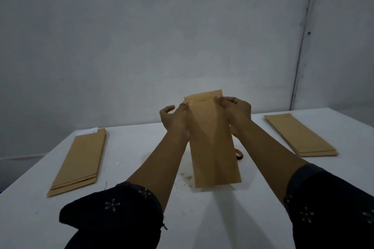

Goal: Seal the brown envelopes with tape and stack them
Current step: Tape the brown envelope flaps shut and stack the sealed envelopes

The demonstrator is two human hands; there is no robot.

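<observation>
You hold one brown envelope lifted above the white table, your left hand pinching its left edge and your right hand pinching its right edge near the taped flap, each grip clamped on the paper. On the table a stack of envelopes lies to your left and another stack to your right, with a roll of tape peeking out beside the held envelope. A bare grey wall rises behind the table in dim light.
</observation>
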